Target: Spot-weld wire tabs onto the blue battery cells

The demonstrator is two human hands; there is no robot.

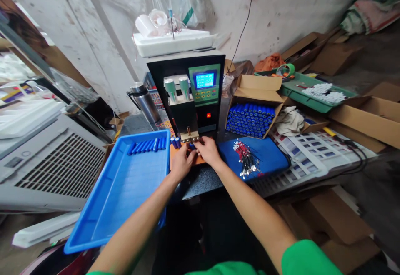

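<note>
A black spot welder with a lit blue screen stands before me, its paired electrode tips pointing down. Right under them, my left hand is closed on a blue battery cell, mostly covered by the fingers. From the other side my right hand pinches at the same cell; any small part between its fingertips is too hidden to make out. Beside my left hand, a few blue cells stand on an orange mat.
At left is a blue tray with several blue cells in it. At right, a cardboard box packed with cells stands behind a blue pad bearing red and black wire leads. A steel flask stands beside the welder.
</note>
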